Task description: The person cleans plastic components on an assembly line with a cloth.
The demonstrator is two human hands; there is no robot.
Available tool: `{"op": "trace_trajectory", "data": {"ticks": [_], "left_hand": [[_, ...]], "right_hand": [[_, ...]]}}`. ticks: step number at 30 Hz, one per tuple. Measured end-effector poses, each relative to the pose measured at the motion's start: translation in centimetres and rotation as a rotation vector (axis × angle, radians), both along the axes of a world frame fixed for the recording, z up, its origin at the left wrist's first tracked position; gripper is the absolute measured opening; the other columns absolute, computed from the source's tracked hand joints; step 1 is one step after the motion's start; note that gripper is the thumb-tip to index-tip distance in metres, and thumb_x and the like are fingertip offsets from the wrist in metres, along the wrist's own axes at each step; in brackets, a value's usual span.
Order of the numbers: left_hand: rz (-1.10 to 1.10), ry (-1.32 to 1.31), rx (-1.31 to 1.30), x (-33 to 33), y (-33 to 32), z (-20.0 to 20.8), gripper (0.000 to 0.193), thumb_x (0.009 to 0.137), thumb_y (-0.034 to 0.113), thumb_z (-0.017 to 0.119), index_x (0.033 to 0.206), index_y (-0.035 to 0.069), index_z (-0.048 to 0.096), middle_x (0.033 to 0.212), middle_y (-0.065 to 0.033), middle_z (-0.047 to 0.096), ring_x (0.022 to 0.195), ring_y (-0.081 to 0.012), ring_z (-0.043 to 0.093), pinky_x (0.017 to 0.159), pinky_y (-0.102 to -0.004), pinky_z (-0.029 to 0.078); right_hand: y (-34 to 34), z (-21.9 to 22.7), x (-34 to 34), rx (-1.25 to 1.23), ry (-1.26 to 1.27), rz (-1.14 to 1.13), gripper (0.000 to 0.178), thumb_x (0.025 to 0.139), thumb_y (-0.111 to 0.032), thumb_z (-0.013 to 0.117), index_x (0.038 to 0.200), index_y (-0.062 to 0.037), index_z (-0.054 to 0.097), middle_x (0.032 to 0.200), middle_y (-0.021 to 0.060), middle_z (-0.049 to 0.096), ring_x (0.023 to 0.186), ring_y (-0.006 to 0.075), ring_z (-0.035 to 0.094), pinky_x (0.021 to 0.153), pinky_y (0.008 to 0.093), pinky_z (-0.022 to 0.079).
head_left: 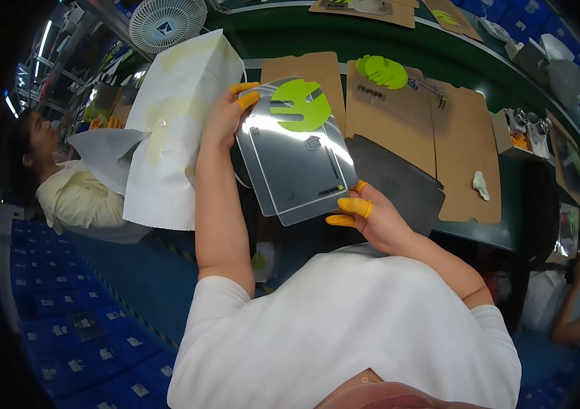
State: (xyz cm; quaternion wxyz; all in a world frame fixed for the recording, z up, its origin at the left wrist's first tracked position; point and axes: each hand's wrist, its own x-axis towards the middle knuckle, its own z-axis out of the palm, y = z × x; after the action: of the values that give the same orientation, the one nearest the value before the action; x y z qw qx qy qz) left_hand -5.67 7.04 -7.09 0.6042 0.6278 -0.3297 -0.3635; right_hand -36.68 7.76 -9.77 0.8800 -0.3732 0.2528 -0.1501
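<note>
Between my two hands, above the table's front edge, is a flat dark panel (297, 163) with a shiny transparent layer on it that catches the light. A round lime-green piece with slots (310, 117) covers its far end. My left hand (225, 112) grips the far left edge, with yellow finger cots on its fingertips. At the near right corner, my right hand (375, 215) pinches the panel, also in yellow finger cots. Partly behind the panel, a dark grey flat sheet (399, 184) lies at the table's edge.
A tall white paper bag (174, 102) with yellowish stains stands at left, beside a fan (167, 26). Cardboard sheets (467, 157) lie on the green table, one bearing another transparent piece with a green part (382, 71). A small box (522, 133) stands right. People sit on both sides.
</note>
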Motion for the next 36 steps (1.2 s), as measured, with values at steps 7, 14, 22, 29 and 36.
{"op": "trace_trajectory", "data": {"ticks": [7, 14, 22, 29, 36], "left_hand": [[-0.217, -0.125, 0.265, 3.7, -7.8, 0.0, 0.024, 0.083, 0.010, 0.059, 0.106, 0.003, 0.059, 0.081, -0.0054, 0.060, 0.069, -0.0096, 0.054, 0.062, -0.0182, 0.044], [-0.134, -0.544, 0.299, 4.3, -9.2, -4.6, 0.025, 0.079, 0.018, 0.065, 0.100, 0.004, 0.064, 0.090, -0.0057, 0.065, 0.080, -0.0144, 0.060, 0.070, -0.0254, 0.047], [-0.412, -1.246, 0.402, 4.3, -9.4, -4.6, 0.042, 0.074, 0.016, 0.070, 0.112, 0.002, 0.057, 0.104, -0.0122, 0.061, 0.094, -0.0238, 0.059, 0.084, -0.0284, 0.046], [-0.351, -0.709, 0.405, 6.5, -10.1, -6.8, 0.037, 0.076, 0.012, 0.068, 0.110, 0.003, 0.057, 0.104, -0.0114, 0.061, 0.097, -0.0247, 0.058, 0.087, -0.0307, 0.044], [-0.193, -0.447, 0.249, 5.5, -10.1, -7.0, 0.023, 0.078, 0.008, 0.064, 0.101, 0.003, 0.063, 0.097, -0.0089, 0.064, 0.091, -0.0200, 0.060, 0.080, -0.0274, 0.047]], "right_hand": [[0.8, -0.5, 4.0, 0.057, -0.165, 0.031, 0.029, 0.089, -0.018, 0.051, 0.109, -0.0003, 0.038, 0.104, 0.0076, 0.045, 0.113, 0.0232, 0.050, 0.091, 0.0325, 0.043], [1.0, -2.9, 5.1, 0.177, -0.040, 0.130, 0.037, 0.090, -0.017, 0.049, 0.120, -0.0007, 0.034, 0.108, 0.0087, 0.048, 0.106, 0.0245, 0.056, 0.078, 0.0287, 0.049], [-0.8, -1.2, 2.2, -0.033, 0.026, 0.312, 0.043, 0.089, -0.012, 0.047, 0.128, -0.0010, 0.037, 0.116, 0.0116, 0.053, 0.084, 0.0163, 0.059, 0.069, 0.0237, 0.048], [-0.6, -1.5, -0.6, -0.200, 0.026, 0.261, 0.030, 0.090, -0.010, 0.047, 0.119, -0.0051, 0.050, 0.108, 0.0079, 0.058, 0.083, 0.0134, 0.057, 0.070, 0.0234, 0.046], [-0.4, -1.8, -1.8, -0.187, 0.053, 0.162, 0.028, 0.090, -0.008, 0.048, 0.117, -0.0036, 0.052, 0.105, 0.0086, 0.059, 0.082, 0.0137, 0.058, 0.070, 0.0231, 0.047]]}}
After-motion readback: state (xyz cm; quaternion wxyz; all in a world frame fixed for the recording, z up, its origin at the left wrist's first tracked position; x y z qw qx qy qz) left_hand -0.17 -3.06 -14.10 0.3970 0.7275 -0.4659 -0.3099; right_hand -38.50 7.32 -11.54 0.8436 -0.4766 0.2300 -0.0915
